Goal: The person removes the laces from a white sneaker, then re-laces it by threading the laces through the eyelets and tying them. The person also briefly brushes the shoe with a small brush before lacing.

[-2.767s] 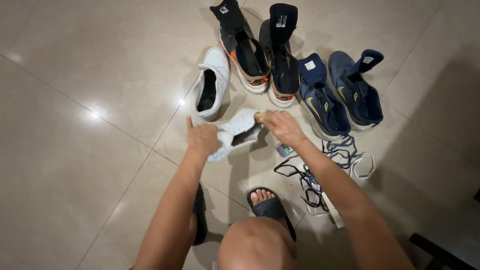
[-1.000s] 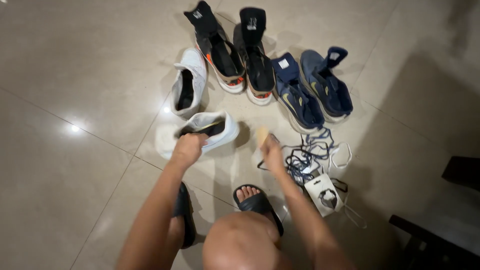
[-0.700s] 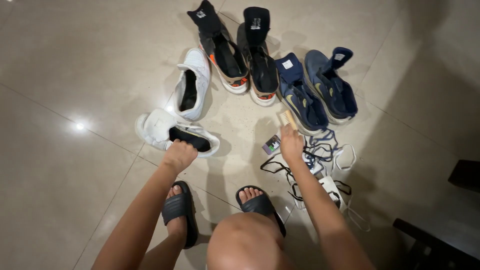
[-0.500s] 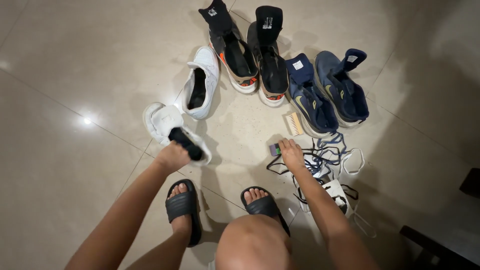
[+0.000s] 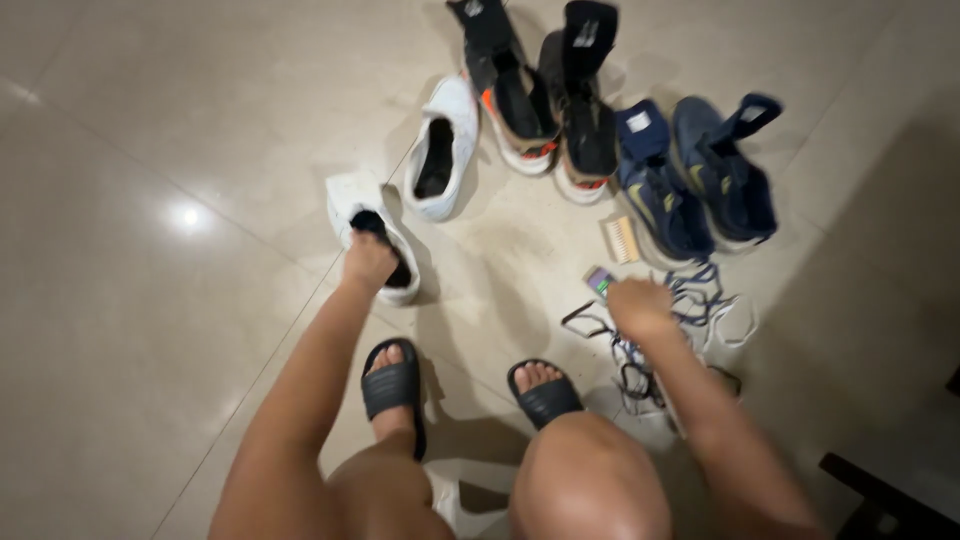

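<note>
Your left hand (image 5: 368,262) is closed over the collar of the white shoe (image 5: 372,235), fingers curled into its dark opening, and the shoe sits on the floor (image 5: 150,330) just ahead of your left foot in its black slide (image 5: 392,390). Keep that grip low and firm on the collar so the shoe does not roll onto its side, and set it down flat beside its mate (image 5: 440,150), which lies near the black pair (image 5: 545,95). Your right hand (image 5: 640,305) is loosely curled over the small box (image 5: 600,281); the fingertips seem to touch it, though I cannot tell if they have closed round it. Pinch it by its long edges, since it lies right at the tangle of laces (image 5: 680,310) and a careless grab could drag a loop along. The brush (image 5: 622,240) lies just beyond the box, against the blue pair (image 5: 700,185); reach past the laces, not through them, and keep your balance over both feet
</note>
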